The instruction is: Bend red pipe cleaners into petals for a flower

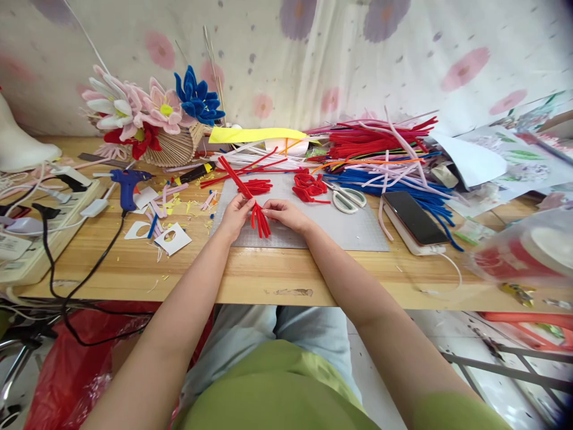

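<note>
On the wooden table (250,278), toward its left edge, a power strip (31,239) and a blue glue gun (128,182) lie among paper scraps, well apart from the hands. At the back left corner a fan-shaped holder carries the finished pipe-cleaner flowers (147,110).

The left hand (235,216) sits over the near left part of the grey cutting mat (349,227), fingers curled and pinching the bunch of red pipe cleaners (258,218) from its left side. The bunch's long axis runs from the far left, where loose stems (235,176) fan up and away, down to a gathered tip pointing toward the near edge of the table. The right hand (286,214) meets it from the right, thumb and fingers pressed on the same gathered spot. Both hands are equally close; the bunch lies between them, touching each.

Farther right on the mat lie a coil of red loops (308,186) and the scissors (347,197); past the mat's right edge a phone (412,216) rests on a white box.

The fingertips hide how the stems are bound, and the container at the right edge is blurred.
</note>
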A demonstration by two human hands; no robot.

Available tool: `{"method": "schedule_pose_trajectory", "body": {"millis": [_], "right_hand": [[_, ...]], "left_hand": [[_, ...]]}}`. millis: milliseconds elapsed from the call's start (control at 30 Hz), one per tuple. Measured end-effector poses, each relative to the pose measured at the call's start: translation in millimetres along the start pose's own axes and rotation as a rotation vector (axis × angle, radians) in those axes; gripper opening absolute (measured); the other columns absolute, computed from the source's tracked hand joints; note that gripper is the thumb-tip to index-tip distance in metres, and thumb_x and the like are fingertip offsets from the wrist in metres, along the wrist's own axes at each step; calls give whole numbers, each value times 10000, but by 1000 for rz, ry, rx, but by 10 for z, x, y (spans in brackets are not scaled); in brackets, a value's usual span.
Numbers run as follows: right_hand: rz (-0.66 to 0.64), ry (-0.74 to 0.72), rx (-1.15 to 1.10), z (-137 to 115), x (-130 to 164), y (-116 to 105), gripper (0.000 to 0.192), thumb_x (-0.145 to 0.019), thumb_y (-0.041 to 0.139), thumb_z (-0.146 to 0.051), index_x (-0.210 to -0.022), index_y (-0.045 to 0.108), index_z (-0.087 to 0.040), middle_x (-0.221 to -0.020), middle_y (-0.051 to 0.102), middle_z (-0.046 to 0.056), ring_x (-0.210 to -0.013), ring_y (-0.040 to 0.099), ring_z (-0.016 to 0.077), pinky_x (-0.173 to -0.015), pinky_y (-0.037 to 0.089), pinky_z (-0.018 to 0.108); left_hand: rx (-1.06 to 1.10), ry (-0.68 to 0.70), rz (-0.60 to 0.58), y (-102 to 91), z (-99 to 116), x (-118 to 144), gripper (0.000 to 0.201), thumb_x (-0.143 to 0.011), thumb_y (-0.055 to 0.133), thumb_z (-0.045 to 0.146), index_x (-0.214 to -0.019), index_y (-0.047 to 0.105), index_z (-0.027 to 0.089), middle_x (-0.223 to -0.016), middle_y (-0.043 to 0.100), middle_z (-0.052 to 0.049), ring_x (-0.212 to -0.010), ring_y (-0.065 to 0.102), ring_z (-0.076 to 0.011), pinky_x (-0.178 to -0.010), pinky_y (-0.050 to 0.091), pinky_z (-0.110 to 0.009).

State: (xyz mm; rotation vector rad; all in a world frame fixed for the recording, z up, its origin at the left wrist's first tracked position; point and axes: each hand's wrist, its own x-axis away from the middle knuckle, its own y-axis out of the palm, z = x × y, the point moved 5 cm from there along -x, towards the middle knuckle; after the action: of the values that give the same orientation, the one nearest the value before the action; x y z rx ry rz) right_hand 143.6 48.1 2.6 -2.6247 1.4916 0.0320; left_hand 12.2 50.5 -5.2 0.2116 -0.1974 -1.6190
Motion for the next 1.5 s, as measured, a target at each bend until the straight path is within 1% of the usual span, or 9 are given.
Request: {"method": "schedule_pose_trajectory", "body": {"millis": [67, 200, 300, 433, 533, 700, 933, 1300, 1500], "right_hand": [[19, -1, -2, 27, -14, 8, 347, -676, 642, -489, -765, 505, -183, -575, 456, -65, -518, 367, 76, -511, 279, 228], [185, -97, 43, -16, -12, 6, 414, -672, 654, -496, -837, 396, -218, -701, 514, -45, -611, 470, 100, -578, 385, 240], [276, -197, 261, -111, 20, 48, 372, -701, 643, -481, -816, 414, -211, -836, 515, 3, -772, 505, 130, -698, 432, 273], [312, -268, 573, -188, 54, 127, 203, -784, 573, -362, -728, 480, -190, -919, 495, 49, -888, 492, 159, -815, 422, 309], [312, -271, 668, -195, 62, 153, 136, -799, 536, -271, -701, 505, -181, -955, 494, 65, -901, 502, 158, -833, 418, 306], [281, -212, 773, -171, 48, 189, 123, -768, 583, -290, -782, 541, -175, -959, 517, 66, -859, 516, 155, -803, 424, 292], [355, -237, 956, -154, 20, 233, 57, -752, 546, -217, -774, 581, -178, -892, 550, 82, -843, 501, 197, -768, 414, 324], [209, -240, 1069, -156, -2, 307, 172, -843, 443, -184, -826, 609, -145, -878, 548, 105, -866, 475, 217, -819, 396, 356], [156, -302, 1131, -219, 28, 324, 189, -857, 435, -186, -802, 612, -149, -845, 555, 99, -835, 464, 209, -786, 386, 342]], "left_hand": [[-35, 25, 19, -2, 12, -7, 331, -614, 739, 406, -793, 556, 196, -656, 558, 41, -574, 523, -87, -523, 448, -202], [-66, 96, 84, -23, 48, -20, 319, -635, 724, 401, -808, 548, 199, -683, 584, 27, -628, 558, -105, -555, 469, -217], [-86, 136, 120, -36, 66, -20, 306, -644, 718, 393, -805, 546, 197, -731, 612, 12, -660, 573, -104, -565, 470, -202], [-78, 142, 116, -31, 65, -14, 308, -648, 712, 386, -823, 545, 195, -767, 616, 9, -687, 576, -102, -579, 482, -200], [-55, 137, 109, -28, 56, -12, 309, -651, 705, 384, -828, 538, 194, -766, 599, 14, -700, 572, -108, -584, 497, -215], [-83, 161, 141, -43, 52, -14, 274, -680, 683, 377, -789, 511, 194, -742, 562, 22, -675, 549, -95, -585, 494, -205], [-77, 162, 162, -44, 26, -28, 250, -701, 671, 360, -795, 506, 197, -763, 570, 24, -710, 565, -104, -621, 512, -230], [13, 93, 259, -115, -36, -53, 259, -686, 688, 347, -777, 503, 191, -709, 562, 34, -648, 560, -85, -611, 514, -218], [67, 39, 249, -130, -55, -66, 271, -671, 703, 339, -740, 496, 179, -669, 566, 32, -680, 597, -116, -629, 519, -250]]}}
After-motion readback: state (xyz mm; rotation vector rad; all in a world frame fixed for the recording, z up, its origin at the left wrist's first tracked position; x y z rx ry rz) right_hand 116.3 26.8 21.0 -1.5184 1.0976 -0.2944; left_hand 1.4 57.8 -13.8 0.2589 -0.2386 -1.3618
